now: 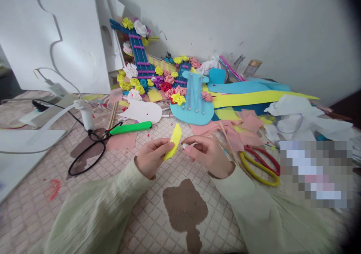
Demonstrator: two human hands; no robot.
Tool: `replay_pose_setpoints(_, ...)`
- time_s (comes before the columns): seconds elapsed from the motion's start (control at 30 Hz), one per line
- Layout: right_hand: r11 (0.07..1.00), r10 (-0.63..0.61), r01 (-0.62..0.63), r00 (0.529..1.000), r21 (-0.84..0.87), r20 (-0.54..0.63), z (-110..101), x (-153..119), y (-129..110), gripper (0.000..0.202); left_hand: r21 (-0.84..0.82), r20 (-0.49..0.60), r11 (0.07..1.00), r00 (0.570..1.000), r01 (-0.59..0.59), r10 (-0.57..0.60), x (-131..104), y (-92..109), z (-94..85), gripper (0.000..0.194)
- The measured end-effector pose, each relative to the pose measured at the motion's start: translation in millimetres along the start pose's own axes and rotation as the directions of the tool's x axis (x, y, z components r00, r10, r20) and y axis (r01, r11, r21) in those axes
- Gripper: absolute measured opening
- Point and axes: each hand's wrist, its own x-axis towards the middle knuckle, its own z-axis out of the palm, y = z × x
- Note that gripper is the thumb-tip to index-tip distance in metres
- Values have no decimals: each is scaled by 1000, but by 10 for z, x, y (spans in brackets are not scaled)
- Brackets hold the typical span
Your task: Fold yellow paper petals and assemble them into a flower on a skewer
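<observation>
A folded strip of yellow crepe paper (175, 141) stands tilted between the thumb and fingers of my left hand (153, 156). Just to its right, apart from the paper, is my right hand (210, 154); its fingers are curled and the thumb tip is close to the index finger. Whether anything small is pinched there I cannot make out. Beyond both hands lies a light blue guitar-shaped cutout (193, 113) with strings and a yellow paper flower (178, 98) on it. A white cutout (143, 110) is to its left.
On the left are a glue gun (84, 114), green-handled scissors (131, 128) and a power strip (36, 113). Red and yellow-handled scissors (259, 167) lie right of my right hand. Pink paper squares (249, 120), yellow strips (254, 99) and a dark blue decorated guitar (138, 54) are behind.
</observation>
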Motion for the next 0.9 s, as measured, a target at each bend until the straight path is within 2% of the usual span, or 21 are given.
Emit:
replay_pose_setpoints(0.1,991,-13,2,997,-136,-80,-21,1,-31,24,-107,-53,991,995,84,-90,-28,52,30,19)
replay_pose_setpoints(0.17,967,-16,-25,987,-252,-159,-38,8,-44,24,-150,-74,983,991,102,-114,-39,81,36,19)
replay_pose_setpoints(0.23,950,0,-56,984,-308,-180,-49,17,-48,24,-186,-76,976,989,109,-125,-41,99,32,17)
replay_pose_setpoints(0.37,962,70,-93,993,-257,-98,-49,24,-43,29,-230,-9,961,987,154,-160,-37,110,10,14)
replay_pose_setpoints(0.5,964,109,-127,990,-235,-88,-41,18,-47,34,-252,111,947,978,199,-176,-38,97,-7,16)
replay_pose_setpoints(0.77,973,90,-95,995,-212,-32,-40,20,-22,36,-287,293,926,942,247,-161,-61,70,-8,18)
replay_pose_setpoints(0.9,979,105,-103,995,-174,-3,-39,15,-26,36,-292,328,917,929,270,-169,-82,83,-6,17)
